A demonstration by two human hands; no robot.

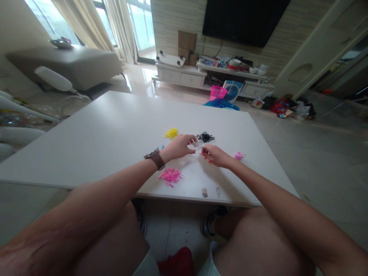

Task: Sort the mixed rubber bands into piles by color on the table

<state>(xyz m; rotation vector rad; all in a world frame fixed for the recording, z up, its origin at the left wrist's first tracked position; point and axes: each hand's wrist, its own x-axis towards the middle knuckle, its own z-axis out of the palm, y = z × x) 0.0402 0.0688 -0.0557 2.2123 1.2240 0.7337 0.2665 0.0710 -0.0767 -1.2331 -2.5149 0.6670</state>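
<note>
Above the white table (129, 126), my left hand (181, 146) grips a small clear plastic piece (197, 145) between thumb and fingers. My right hand (215, 155) is closed in a pinch at the right edge of that piece; what its fingertips hold is too small to make out. Just behind the hands lies a heap of small black strips (205, 137). Yellow strips (171, 133) are piled beyond my left hand, and a pink strip pile (170, 176) lies nearer me. Some blue bits (163, 147) show partly behind my left wrist.
A small pink item (239, 156) lies right of my right forearm. Two flat cutouts, one yellowish (204, 192) and one pale (217, 192), rest by the table's near edge. Beyond the table stand a pink basket (217, 92) and a low white cabinet (181, 76).
</note>
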